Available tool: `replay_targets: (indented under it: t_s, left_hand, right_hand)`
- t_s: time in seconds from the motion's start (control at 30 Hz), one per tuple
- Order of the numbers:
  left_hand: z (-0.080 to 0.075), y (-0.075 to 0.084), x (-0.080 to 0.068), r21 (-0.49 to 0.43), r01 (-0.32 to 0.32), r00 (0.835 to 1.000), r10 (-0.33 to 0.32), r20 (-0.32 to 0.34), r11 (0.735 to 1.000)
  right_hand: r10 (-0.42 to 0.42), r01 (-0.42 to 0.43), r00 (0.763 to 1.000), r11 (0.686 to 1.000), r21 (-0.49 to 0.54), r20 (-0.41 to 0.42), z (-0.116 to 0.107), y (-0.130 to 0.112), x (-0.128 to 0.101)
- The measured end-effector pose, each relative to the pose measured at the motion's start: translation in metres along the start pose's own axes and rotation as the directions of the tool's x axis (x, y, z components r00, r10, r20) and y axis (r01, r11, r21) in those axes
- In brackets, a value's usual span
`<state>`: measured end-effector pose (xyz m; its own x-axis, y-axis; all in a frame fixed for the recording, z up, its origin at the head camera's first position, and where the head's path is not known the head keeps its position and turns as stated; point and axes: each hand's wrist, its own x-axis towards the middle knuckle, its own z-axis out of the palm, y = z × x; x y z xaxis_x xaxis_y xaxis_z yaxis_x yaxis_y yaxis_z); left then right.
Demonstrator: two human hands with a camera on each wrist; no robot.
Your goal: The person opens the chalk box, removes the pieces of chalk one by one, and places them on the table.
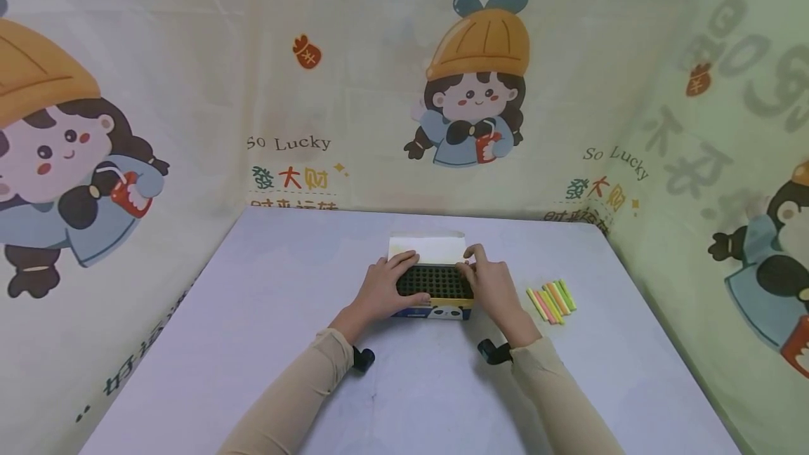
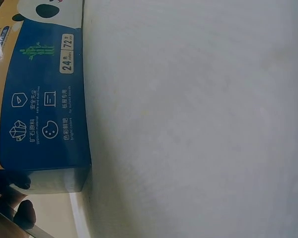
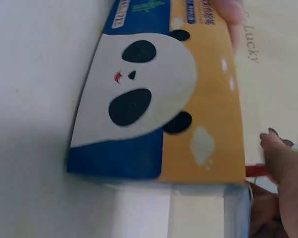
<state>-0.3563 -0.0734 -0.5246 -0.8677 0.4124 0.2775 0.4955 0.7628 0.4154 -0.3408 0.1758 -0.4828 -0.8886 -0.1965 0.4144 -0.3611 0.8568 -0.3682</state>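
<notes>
A blue-and-yellow chalk box (image 1: 447, 312) with a panda print stands near the table's middle, its white lid flap (image 1: 426, 248) folded back. Inside sits a dark holder (image 1: 436, 281) full of round holes. My left hand (image 1: 387, 288) grips the box's left end, thumb along the front rim and fingers toward the back. Over the back right corner, my right hand (image 1: 493, 288) pinches a small red stick of chalk (image 3: 256, 171), which rises above the box's top edge in the right wrist view. The box's printed front (image 2: 44, 99) fills the left wrist view's upper left.
Several chalk sticks (image 1: 551, 302), yellow, pink, orange and green, lie side by side on the white table (image 1: 284, 272), right of the box. Cloth with cartoon prints (image 1: 379, 90) hangs around the table's back and sides.
</notes>
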Motion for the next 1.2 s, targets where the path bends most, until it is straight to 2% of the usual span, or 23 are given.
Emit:
replay_targets:
  t_s: [0.17,0.27,0.67,1.03,1.2]
  left_hand:
    - [-0.0007,0.0013,-0.0009,-0.018,0.002,1.0,-0.002,-0.002,1.0]
    - [-0.0015,0.0017,-0.0007,-0.019,0.011,1.0,-0.011,0.002,1.0]
    - [-0.0015,0.0018,-0.0009,-0.013,0.005,1.0,-0.005,0.006,1.0]
    - [-0.0015,0.0004,0.0006,-0.008,0.005,1.0,-0.005,0.0,1.0]
    - [-0.0017,0.001,0.0002,-0.012,0.01,1.0,-0.01,0.005,1.0]
  right_hand:
    - [0.126,-0.144,0.983,0.98,0.135,0.131,-0.0038,0.0023,-0.0007]
    - [0.164,-0.188,0.973,0.971,0.145,0.162,-0.005,0.0028,0.0]
    - [0.067,-0.073,0.993,0.995,0.066,0.094,-0.0062,0.0029,-0.0024]
    - [0.114,-0.127,0.986,0.986,0.11,0.119,-0.0038,0.0047,0.0016]
    - [0.105,-0.121,0.988,0.983,0.14,0.116,-0.0044,0.0056,-0.0003]
